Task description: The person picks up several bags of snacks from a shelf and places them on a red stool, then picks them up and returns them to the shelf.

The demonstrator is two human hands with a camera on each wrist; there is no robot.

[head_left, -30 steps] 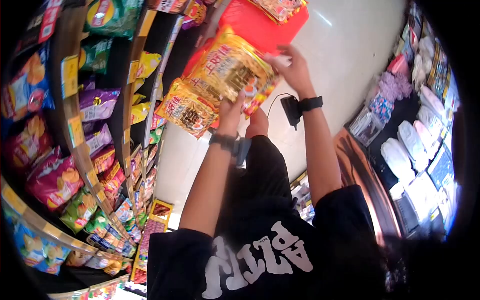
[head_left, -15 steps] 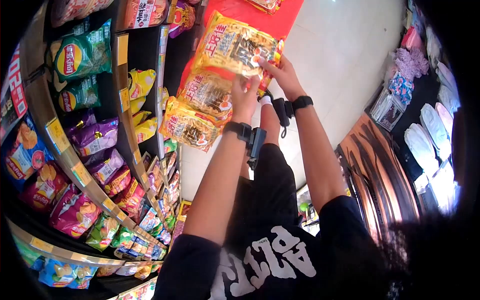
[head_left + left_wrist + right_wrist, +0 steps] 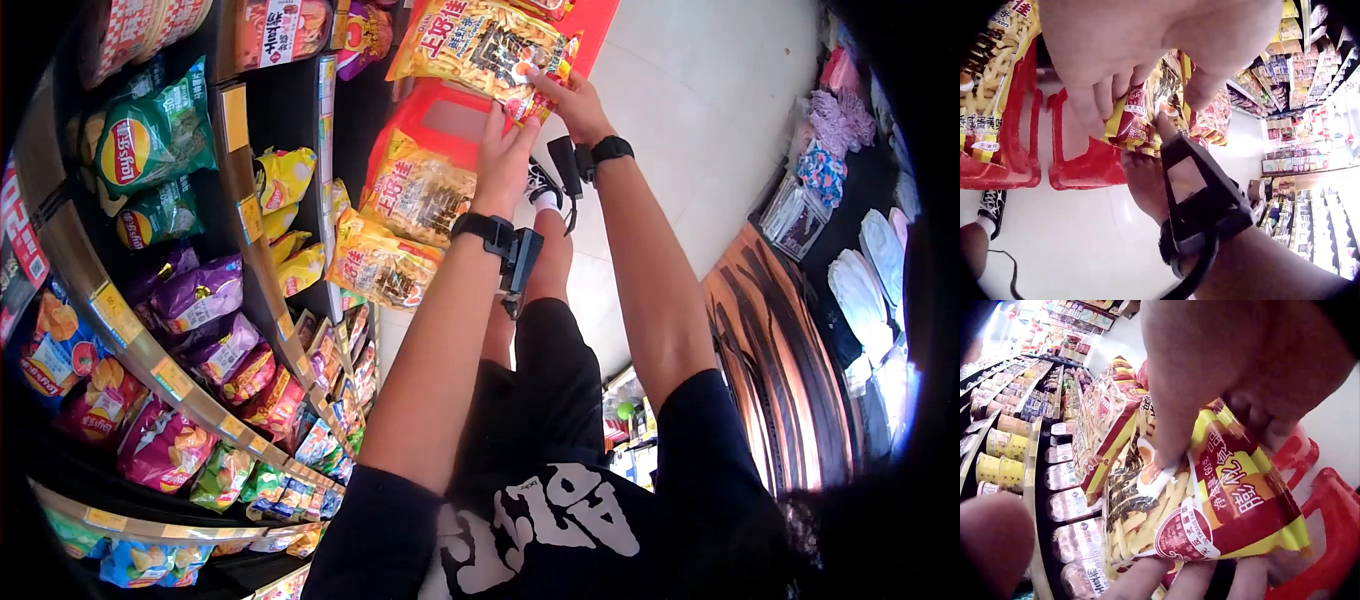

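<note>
Hands meet on a yellow snack bag (image 3: 480,45), held up in front of the shelves. Right hand (image 3: 565,100) pinches its red corner, thumb on the front and fingers curled behind. Left hand (image 3: 503,160) grips the lower edge, fingers curled on it. Below stand two more yellow bags (image 3: 420,195) against a red basket (image 3: 440,115).

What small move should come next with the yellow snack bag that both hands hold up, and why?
Probably guide the yellow snack bag left toward the shelf. Left hand and right hand both pinch its lower edge, and it hangs in the air above the red basket.
</note>
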